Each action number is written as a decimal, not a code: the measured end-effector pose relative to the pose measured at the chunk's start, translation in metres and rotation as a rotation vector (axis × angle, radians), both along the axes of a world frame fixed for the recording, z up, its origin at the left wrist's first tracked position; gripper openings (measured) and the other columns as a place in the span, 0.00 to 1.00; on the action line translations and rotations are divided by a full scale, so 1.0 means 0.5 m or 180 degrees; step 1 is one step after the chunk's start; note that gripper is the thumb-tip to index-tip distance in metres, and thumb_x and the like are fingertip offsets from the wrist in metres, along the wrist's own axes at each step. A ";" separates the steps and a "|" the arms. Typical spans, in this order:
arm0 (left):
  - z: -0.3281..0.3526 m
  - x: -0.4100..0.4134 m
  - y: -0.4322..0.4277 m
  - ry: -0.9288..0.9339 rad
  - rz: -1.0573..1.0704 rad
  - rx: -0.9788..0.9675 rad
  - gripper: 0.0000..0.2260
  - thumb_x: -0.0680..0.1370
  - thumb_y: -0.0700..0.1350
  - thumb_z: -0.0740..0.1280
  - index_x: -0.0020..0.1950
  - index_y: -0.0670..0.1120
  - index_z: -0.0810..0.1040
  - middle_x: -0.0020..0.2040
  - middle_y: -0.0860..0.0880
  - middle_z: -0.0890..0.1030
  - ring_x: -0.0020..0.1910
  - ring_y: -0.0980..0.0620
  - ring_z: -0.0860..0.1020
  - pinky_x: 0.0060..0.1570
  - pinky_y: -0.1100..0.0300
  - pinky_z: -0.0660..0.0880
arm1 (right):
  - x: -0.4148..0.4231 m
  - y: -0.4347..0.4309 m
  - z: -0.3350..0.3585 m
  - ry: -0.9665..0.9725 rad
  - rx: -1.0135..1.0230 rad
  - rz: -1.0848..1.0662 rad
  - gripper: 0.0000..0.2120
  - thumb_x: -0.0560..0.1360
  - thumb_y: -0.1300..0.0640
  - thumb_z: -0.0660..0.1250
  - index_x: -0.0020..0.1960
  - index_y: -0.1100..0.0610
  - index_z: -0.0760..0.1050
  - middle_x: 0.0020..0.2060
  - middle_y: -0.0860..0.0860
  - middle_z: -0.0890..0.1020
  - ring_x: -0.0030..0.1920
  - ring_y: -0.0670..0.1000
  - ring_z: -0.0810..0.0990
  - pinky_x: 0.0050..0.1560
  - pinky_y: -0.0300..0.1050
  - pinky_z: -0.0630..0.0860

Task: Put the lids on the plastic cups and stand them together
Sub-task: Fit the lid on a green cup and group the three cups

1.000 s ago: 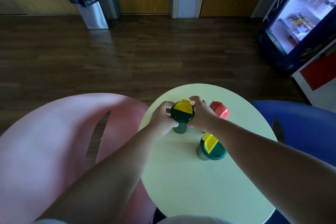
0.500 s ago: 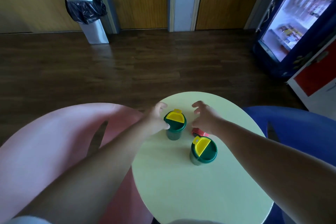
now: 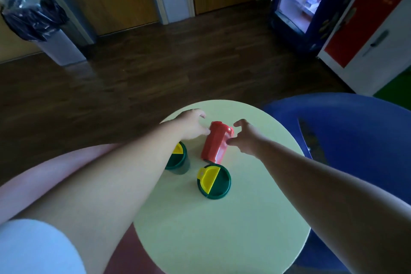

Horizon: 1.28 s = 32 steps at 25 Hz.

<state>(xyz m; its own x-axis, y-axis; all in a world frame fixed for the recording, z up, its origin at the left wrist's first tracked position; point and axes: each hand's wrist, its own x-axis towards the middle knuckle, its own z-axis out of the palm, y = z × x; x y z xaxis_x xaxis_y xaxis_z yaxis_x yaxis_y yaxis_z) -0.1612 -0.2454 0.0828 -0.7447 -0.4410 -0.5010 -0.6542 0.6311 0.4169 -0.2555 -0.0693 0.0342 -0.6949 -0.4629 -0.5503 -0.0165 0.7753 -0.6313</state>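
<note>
here, my two hands flank the red cup on the pale green table.
my left forearm hides much of one green cup, and blur softens my fingertips. the red cup leans over, top end away from me, just beyond both upright green cups; the other green cup wears a half-yellow lid. my left hand touches the red cup's top, fingers relaxed; my right hand, fingers spread and bent, thumb against its side, grasps nothing.
</note>
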 end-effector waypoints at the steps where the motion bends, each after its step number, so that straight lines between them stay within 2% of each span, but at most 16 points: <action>1: -0.015 -0.014 0.001 -0.0161 0.0008 0.0064 0.30 0.74 0.54 0.77 0.74 0.53 0.72 0.71 0.46 0.76 0.66 0.44 0.77 0.66 0.52 0.74 | -0.003 -0.003 -0.015 -0.0078 -0.0067 -0.0030 0.34 0.70 0.58 0.77 0.72 0.52 0.67 0.50 0.55 0.75 0.53 0.59 0.79 0.52 0.57 0.81; 5: -0.051 -0.065 0.018 -0.0488 -0.0050 0.0292 0.35 0.76 0.51 0.76 0.80 0.55 0.65 0.75 0.43 0.73 0.67 0.40 0.77 0.64 0.46 0.77 | -0.011 -0.014 -0.066 -0.0419 -0.0294 -0.0183 0.36 0.70 0.60 0.76 0.74 0.49 0.65 0.43 0.50 0.74 0.50 0.58 0.78 0.53 0.58 0.82; 8: -0.068 -0.082 0.039 -0.0438 0.0120 0.0577 0.32 0.79 0.46 0.74 0.80 0.56 0.65 0.74 0.42 0.73 0.66 0.37 0.77 0.59 0.40 0.80 | -0.020 -0.014 -0.089 -0.0628 -0.0412 -0.0272 0.34 0.71 0.60 0.75 0.73 0.49 0.68 0.51 0.56 0.79 0.55 0.62 0.82 0.56 0.62 0.81; 11: -0.078 -0.082 0.049 -0.0305 0.0294 0.0638 0.29 0.79 0.41 0.72 0.78 0.53 0.68 0.72 0.42 0.75 0.66 0.38 0.77 0.59 0.40 0.80 | -0.021 -0.017 -0.098 -0.0793 -0.0601 -0.0442 0.31 0.71 0.63 0.75 0.70 0.51 0.70 0.55 0.60 0.80 0.53 0.63 0.83 0.52 0.64 0.82; 14: -0.068 -0.074 0.047 -0.0158 0.0426 0.0672 0.27 0.77 0.40 0.74 0.74 0.52 0.71 0.69 0.43 0.76 0.65 0.39 0.78 0.61 0.40 0.80 | -0.015 -0.021 -0.084 -0.0552 -0.0678 -0.0337 0.28 0.69 0.63 0.75 0.66 0.50 0.72 0.53 0.59 0.82 0.51 0.62 0.83 0.52 0.62 0.82; 17: -0.043 -0.067 0.046 -0.0033 0.0584 0.0723 0.22 0.75 0.39 0.75 0.65 0.53 0.75 0.61 0.46 0.79 0.59 0.42 0.80 0.57 0.42 0.82 | -0.015 -0.010 -0.065 -0.0216 -0.0952 -0.0261 0.23 0.68 0.59 0.76 0.60 0.49 0.74 0.51 0.56 0.82 0.49 0.61 0.83 0.50 0.60 0.82; 20: -0.014 -0.064 0.047 0.0084 0.0731 0.0882 0.17 0.74 0.43 0.76 0.59 0.53 0.77 0.56 0.48 0.80 0.57 0.45 0.80 0.58 0.44 0.82 | -0.014 0.008 -0.036 0.0184 -0.1095 -0.0056 0.20 0.69 0.60 0.75 0.57 0.48 0.75 0.52 0.54 0.82 0.49 0.58 0.82 0.47 0.56 0.82; 22: 0.000 -0.057 0.048 0.0161 0.0811 0.1006 0.16 0.73 0.46 0.77 0.57 0.54 0.76 0.57 0.46 0.80 0.56 0.47 0.81 0.58 0.45 0.81 | -0.012 0.019 -0.021 0.0399 -0.1147 0.0104 0.20 0.68 0.59 0.74 0.56 0.43 0.75 0.53 0.53 0.80 0.49 0.55 0.83 0.50 0.56 0.82; 24: 0.008 -0.045 0.054 0.0149 0.0768 0.0950 0.21 0.69 0.50 0.78 0.58 0.56 0.74 0.55 0.45 0.82 0.51 0.47 0.82 0.58 0.43 0.80 | -0.009 0.032 -0.010 0.0554 -0.1189 0.0306 0.20 0.68 0.60 0.75 0.57 0.44 0.76 0.54 0.53 0.78 0.50 0.53 0.83 0.54 0.53 0.81; 26: 0.012 -0.030 0.059 0.0083 0.0559 0.0687 0.27 0.66 0.53 0.79 0.61 0.57 0.72 0.53 0.46 0.82 0.50 0.45 0.82 0.58 0.43 0.80 | -0.005 0.044 -0.004 0.0655 -0.1185 0.0500 0.20 0.69 0.61 0.76 0.57 0.49 0.78 0.55 0.53 0.77 0.52 0.53 0.83 0.55 0.52 0.80; 29: 0.020 -0.009 0.073 0.0076 0.0329 0.0344 0.28 0.69 0.50 0.80 0.63 0.57 0.71 0.53 0.48 0.81 0.52 0.45 0.81 0.58 0.46 0.78 | 0.002 0.062 0.004 0.0751 -0.1139 0.0708 0.18 0.69 0.60 0.77 0.56 0.51 0.78 0.55 0.52 0.76 0.52 0.53 0.82 0.55 0.50 0.80; 32: 0.024 0.006 0.089 0.0028 0.0121 0.0170 0.30 0.68 0.48 0.81 0.64 0.57 0.70 0.53 0.48 0.80 0.51 0.46 0.80 0.55 0.47 0.79 | 0.013 0.080 0.003 0.0795 -0.1015 0.0843 0.16 0.69 0.60 0.77 0.55 0.51 0.78 0.55 0.52 0.76 0.52 0.51 0.82 0.53 0.44 0.78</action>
